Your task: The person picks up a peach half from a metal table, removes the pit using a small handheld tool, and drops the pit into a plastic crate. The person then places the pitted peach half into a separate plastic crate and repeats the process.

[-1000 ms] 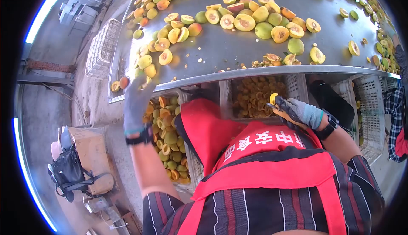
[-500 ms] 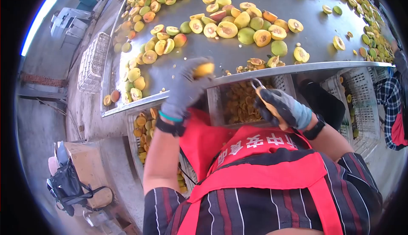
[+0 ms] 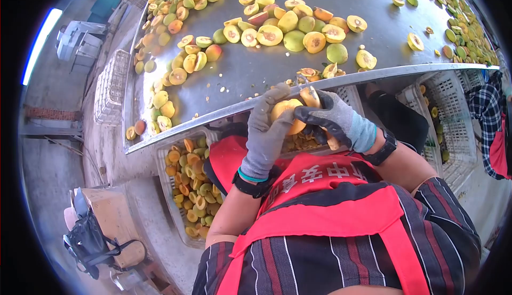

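Note:
My left hand [image 3: 265, 132], in a grey glove, is closed round a yellow-orange fruit half [image 3: 286, 115] just over the table's front edge. Beside it my right hand [image 3: 338, 120], gloved in grey and black, grips a wooden-handled tool [image 3: 310, 97]; its metal end is hard to make out near the fruit. The two hands are close together, with the right fingers by the fruit's side. Behind them on the metal table [image 3: 240, 76] lies a pile of halved fruits [image 3: 288, 22]. Small scraps [image 3: 309, 73] lie at the table's edge.
Below the table stands a crate of fruit halves [image 3: 194, 199], with another crate [image 3: 453, 119] at the right. A white crate [image 3: 112, 90] is left of the table. A box with a black bag [image 3: 88, 241] is lower left. A person in a checked sleeve [image 3: 482, 114] is far right.
My left hand has moved right and down, bringing the fruit half beside my right hand. My right hand has turned and shifted slightly left and up with the tool. More of the lower-left crate shows.

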The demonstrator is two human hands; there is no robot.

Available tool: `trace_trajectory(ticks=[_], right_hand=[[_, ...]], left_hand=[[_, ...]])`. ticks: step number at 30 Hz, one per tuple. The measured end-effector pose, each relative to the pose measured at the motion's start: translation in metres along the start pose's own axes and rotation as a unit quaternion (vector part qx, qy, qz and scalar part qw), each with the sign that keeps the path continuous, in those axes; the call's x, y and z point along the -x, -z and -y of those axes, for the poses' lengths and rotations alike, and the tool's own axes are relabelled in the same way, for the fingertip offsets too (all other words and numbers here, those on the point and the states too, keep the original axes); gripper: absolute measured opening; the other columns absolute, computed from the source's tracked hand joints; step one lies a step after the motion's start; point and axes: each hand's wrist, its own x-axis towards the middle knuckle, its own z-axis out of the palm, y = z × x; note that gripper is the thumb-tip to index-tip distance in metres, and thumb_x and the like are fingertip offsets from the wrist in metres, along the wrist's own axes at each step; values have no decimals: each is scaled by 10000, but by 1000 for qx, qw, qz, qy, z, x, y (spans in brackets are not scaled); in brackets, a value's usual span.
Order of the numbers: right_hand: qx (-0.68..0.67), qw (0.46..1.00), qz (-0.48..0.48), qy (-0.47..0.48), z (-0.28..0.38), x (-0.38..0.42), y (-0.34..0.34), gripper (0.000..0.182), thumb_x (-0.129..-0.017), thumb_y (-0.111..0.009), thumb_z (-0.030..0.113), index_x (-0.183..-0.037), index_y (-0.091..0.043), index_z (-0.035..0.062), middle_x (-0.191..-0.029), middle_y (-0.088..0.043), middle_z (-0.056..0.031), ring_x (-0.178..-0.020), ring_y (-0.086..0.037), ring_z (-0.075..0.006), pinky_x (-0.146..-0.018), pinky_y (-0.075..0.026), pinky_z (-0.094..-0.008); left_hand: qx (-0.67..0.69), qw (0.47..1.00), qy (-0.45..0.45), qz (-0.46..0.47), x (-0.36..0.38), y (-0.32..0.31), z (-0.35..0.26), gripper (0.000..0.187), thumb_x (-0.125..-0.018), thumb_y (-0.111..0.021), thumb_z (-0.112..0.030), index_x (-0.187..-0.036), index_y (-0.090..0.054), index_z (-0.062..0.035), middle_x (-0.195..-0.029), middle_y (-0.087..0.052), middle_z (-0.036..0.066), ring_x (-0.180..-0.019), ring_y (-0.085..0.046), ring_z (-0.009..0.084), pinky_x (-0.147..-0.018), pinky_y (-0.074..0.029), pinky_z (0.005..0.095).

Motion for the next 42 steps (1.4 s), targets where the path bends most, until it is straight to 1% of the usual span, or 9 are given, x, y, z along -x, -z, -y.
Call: trace_trajectory(ticks=[3,8,16,23,25,29,35,39,42], right_hand=[[-25,999,35,-2,-9,-2,5,329,-818,-667,268,-1037,-543,56,-740,-602,-11,-515,-529,-52,-373,-398,-197],[384,891,-123,210,-16,-1,-6,457,-810,-622,365,-1082,-487,24,-817,-611,-218,-763,-600,-383,-640,-488,-431],[448,870,-33,205,-18,6,-9,417,-806,-616,290,-1096,-485,21,-822,-614,-214,-760,-600,-382,-661,-480,-442],[196,977,83,6,3,15,-25,345,-804,-584,128,-1106,-465,10,-827,-603,-188,-681,-603,-353,-630,-492,-391],[442,885,-3,147,-10,14,-24,319,-813,-603,166,-1072,-491,18,-769,-603,-131,-608,-604,-231,-572,-491,-334],[425,876,17,226,-12,8,-18,306,-820,-618,216,-1032,-512,23,-694,-577,-75,-562,-572,-141,-519,-477,-291],[187,938,171,-238,24,11,-16,285,-834,-607,233,-1020,-515,37,-625,-555,-42,-498,-559,-133,-471,-459,-280],[240,963,120,9,-10,11,-11,257,-838,-595,232,-993,-516,43,-609,-545,-41,-426,-522,-127,-386,-424,-268],[402,854,10,330,-27,2,-8,251,-840,-587,228,-999,-521,46,-597,-533,-40,-409,-512,-127,-363,-412,-261]], left_hand=[[135,989,43,36,1,2,1,416,-920,-463,-333,-1182,-479,-10,-1093,-557,95,-895,-580,162,-792,-480,285],[237,960,143,-33,1,-3,-10,558,-920,-352,-521,-1202,-451,-49,-986,-575,103,-628,-575,170,-502,-467,245],[102,995,-7,-22,0,9,1,436,-961,-364,-377,-1167,-468,-7,-1095,-565,120,-941,-582,188,-845,-469,314],[69,992,-83,-73,-1,2,2,298,-948,-443,-246,-1084,-530,5,-1019,-602,108,-916,-586,175,-820,-472,296],[-20,999,-13,-45,-3,7,-7,295,-945,-446,-252,-1024,-569,5,-967,-620,98,-881,-587,156,-794,-470,281],[-12,997,78,10,-8,11,-16,363,-933,-410,-289,-976,-597,19,-975,-617,132,-813,-600,192,-768,-482,309],[-36,998,45,33,-14,10,-5,331,-910,-442,-251,-929,-615,30,-918,-639,141,-765,-608,185,-707,-495,286],[13,998,55,-6,-17,6,2,264,-896,-494,-207,-920,-612,29,-888,-642,142,-747,-615,189,-700,-493,288],[-20,999,25,-40,-21,0,2,246,-896,-510,-192,-931,-607,31,-854,-644,143,-735,-616,191,-702,-491,287]])
